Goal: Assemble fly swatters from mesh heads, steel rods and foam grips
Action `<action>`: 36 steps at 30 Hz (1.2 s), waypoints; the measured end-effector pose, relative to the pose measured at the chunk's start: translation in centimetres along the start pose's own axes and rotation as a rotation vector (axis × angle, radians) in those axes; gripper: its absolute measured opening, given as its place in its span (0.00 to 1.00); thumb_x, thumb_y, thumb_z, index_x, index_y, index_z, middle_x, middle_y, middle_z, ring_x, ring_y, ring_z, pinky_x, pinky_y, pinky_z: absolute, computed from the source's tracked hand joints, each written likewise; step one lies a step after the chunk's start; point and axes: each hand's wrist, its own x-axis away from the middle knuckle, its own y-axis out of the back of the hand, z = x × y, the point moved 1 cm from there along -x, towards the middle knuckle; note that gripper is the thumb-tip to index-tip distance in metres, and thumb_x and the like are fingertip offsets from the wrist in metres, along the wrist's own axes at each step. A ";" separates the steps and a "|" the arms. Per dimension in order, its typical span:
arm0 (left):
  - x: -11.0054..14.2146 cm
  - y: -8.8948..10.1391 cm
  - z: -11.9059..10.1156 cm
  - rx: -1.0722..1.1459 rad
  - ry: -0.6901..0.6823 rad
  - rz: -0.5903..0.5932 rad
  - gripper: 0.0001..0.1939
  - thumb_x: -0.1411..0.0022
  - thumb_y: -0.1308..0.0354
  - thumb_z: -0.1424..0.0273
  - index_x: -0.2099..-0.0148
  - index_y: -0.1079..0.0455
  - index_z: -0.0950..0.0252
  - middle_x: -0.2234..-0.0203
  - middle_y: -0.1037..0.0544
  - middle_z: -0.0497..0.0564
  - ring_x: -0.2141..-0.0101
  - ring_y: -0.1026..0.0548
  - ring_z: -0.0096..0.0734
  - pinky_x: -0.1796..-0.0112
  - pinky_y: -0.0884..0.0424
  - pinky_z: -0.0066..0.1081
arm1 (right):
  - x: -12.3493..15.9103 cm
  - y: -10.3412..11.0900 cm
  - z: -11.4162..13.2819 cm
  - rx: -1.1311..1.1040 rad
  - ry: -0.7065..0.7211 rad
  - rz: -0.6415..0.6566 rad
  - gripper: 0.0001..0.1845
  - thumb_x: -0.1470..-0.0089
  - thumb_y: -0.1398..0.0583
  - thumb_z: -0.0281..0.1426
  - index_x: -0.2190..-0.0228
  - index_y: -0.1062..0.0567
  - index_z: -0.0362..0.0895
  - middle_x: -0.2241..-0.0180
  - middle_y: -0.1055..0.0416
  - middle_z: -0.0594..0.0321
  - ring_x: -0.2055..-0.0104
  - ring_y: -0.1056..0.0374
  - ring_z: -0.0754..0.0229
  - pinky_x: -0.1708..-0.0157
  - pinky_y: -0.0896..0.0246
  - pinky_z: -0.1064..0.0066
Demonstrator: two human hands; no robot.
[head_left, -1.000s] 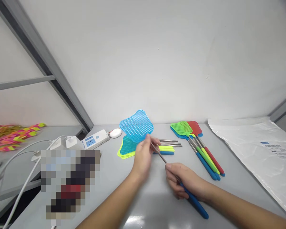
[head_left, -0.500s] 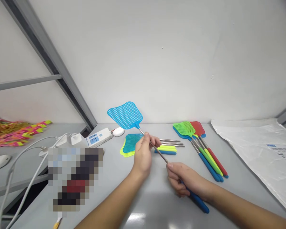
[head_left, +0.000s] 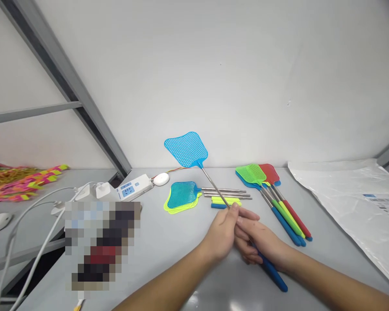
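A blue fly swatter [head_left: 188, 149] slants up to the left above the table, its mesh head against the wall. My left hand [head_left: 225, 229] is closed on its thin metal shaft, thumb on top. Touching it just below, my right hand [head_left: 257, 242] wraps the swatter where shaft and dark blue grip meet; the grip's end sticks out beneath. Behind the hands lie loose mesh heads, a teal one [head_left: 183, 194] over a yellow one [head_left: 178, 211]. Beside them are several metal rods [head_left: 227, 193] and loose yellow [head_left: 225, 201] and blue grips [head_left: 218, 206].
Several whole swatters [head_left: 283, 211] in blue, green, yellow and red lie together at the right. A white plastic bag [head_left: 346, 207] covers the far right. At the left are a power strip [head_left: 134, 188], white cables [head_left: 35, 255], a round white device [head_left: 161, 179] and a pixelated patch.
My left hand has slid down the shaft to the right and now meets my right hand. The swatter's head has shifted right and slightly up. My right hand has barely moved.
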 end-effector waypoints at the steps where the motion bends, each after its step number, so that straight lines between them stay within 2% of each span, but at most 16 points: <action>1: 0.1 -0.1 -0.1 0.023 -0.010 0.003 0.27 0.33 0.58 0.53 0.66 0.25 0.67 0.64 0.21 0.56 0.60 0.25 0.38 0.55 0.33 0.35 | 0.0 0.0 0.0 0.001 -0.001 0.005 0.25 0.40 0.52 0.50 0.80 0.44 0.47 0.91 0.49 0.75 0.90 0.54 0.70 0.85 0.48 0.75; 6: -0.3 1.0 -1.1 0.029 -0.143 -0.158 0.26 0.34 0.55 0.54 0.73 0.29 0.66 0.67 0.20 0.57 0.61 0.25 0.40 0.55 0.34 0.36 | 0.2 -0.5 0.5 -0.073 -0.011 0.105 0.23 0.39 0.52 0.48 0.78 0.46 0.47 0.89 0.50 0.77 0.89 0.57 0.71 0.84 0.50 0.75; 13: -1.6 4.8 -3.1 0.153 -0.366 -0.566 0.23 0.36 0.51 0.55 0.77 0.38 0.63 0.76 0.25 0.51 0.70 0.28 0.33 0.62 0.34 0.32 | 0.6 -0.8 0.6 -0.010 -0.071 0.222 0.22 0.38 0.52 0.46 0.78 0.45 0.46 0.87 0.50 0.76 0.87 0.57 0.72 0.84 0.54 0.77; 16: -2.0 5.9 -3.7 0.184 -0.420 -0.645 0.23 0.35 0.52 0.55 0.78 0.40 0.63 0.79 0.29 0.49 0.72 0.30 0.29 0.64 0.35 0.30 | 0.6 -0.8 0.5 0.011 -0.087 0.239 0.22 0.38 0.52 0.46 0.78 0.46 0.46 0.87 0.50 0.76 0.87 0.56 0.72 0.84 0.54 0.77; 19: -2.1 6.1 -3.6 0.190 -0.432 -0.653 0.23 0.35 0.52 0.54 0.77 0.41 0.63 0.80 0.32 0.47 0.74 0.32 0.28 0.66 0.35 0.29 | 0.7 -0.5 0.7 0.036 -0.088 0.247 0.23 0.38 0.52 0.47 0.78 0.46 0.46 0.87 0.51 0.76 0.87 0.56 0.72 0.85 0.54 0.77; 22: -1.9 5.2 -2.6 0.182 -0.394 -0.628 0.23 0.35 0.54 0.53 0.75 0.40 0.63 0.80 0.33 0.47 0.76 0.33 0.27 0.69 0.36 0.29 | 0.8 -0.2 0.9 0.066 -0.078 0.249 0.23 0.38 0.51 0.47 0.79 0.46 0.46 0.88 0.50 0.76 0.88 0.57 0.72 0.85 0.55 0.77; 24: -1.5 4.0 -1.7 0.164 -0.339 -0.564 0.23 0.35 0.55 0.52 0.74 0.38 0.63 0.80 0.32 0.47 0.76 0.33 0.28 0.70 0.37 0.29 | 0.8 -0.1 1.1 0.083 -0.065 0.227 0.23 0.39 0.51 0.47 0.79 0.46 0.46 0.88 0.50 0.76 0.88 0.56 0.72 0.85 0.55 0.77; 28: -0.5 1.3 0.1 0.058 -0.146 -0.339 0.26 0.34 0.57 0.51 0.74 0.34 0.64 0.78 0.28 0.51 0.73 0.31 0.31 0.66 0.35 0.31 | 0.6 0.3 1.2 0.072 -0.047 0.182 0.25 0.40 0.51 0.49 0.80 0.47 0.46 0.89 0.50 0.76 0.88 0.57 0.72 0.85 0.54 0.77; 30: -0.2 0.4 0.5 0.013 -0.103 -0.284 0.27 0.34 0.57 0.50 0.73 0.32 0.65 0.76 0.27 0.52 0.71 0.30 0.33 0.64 0.35 0.33 | 0.5 0.6 1.2 0.089 -0.039 0.170 0.26 0.40 0.51 0.50 0.81 0.47 0.46 0.89 0.50 0.76 0.88 0.57 0.72 0.85 0.54 0.76; 32: -0.1 0.1 0.4 0.001 -0.116 -0.289 0.27 0.34 0.57 0.51 0.74 0.32 0.65 0.75 0.26 0.53 0.69 0.29 0.34 0.63 0.35 0.33 | 0.4 0.7 1.3 0.120 -0.038 0.149 0.26 0.40 0.51 0.50 0.81 0.48 0.46 0.90 0.50 0.75 0.88 0.57 0.72 0.85 0.53 0.76; 36: -0.2 0.5 -0.2 0.039 -0.184 -0.371 0.25 0.33 0.56 0.55 0.77 0.36 0.64 0.76 0.26 0.52 0.68 0.28 0.35 0.60 0.35 0.34 | 0.5 0.2 1.5 0.115 -0.058 0.141 0.26 0.40 0.52 0.51 0.81 0.48 0.47 0.89 0.52 0.76 0.88 0.57 0.72 0.83 0.51 0.75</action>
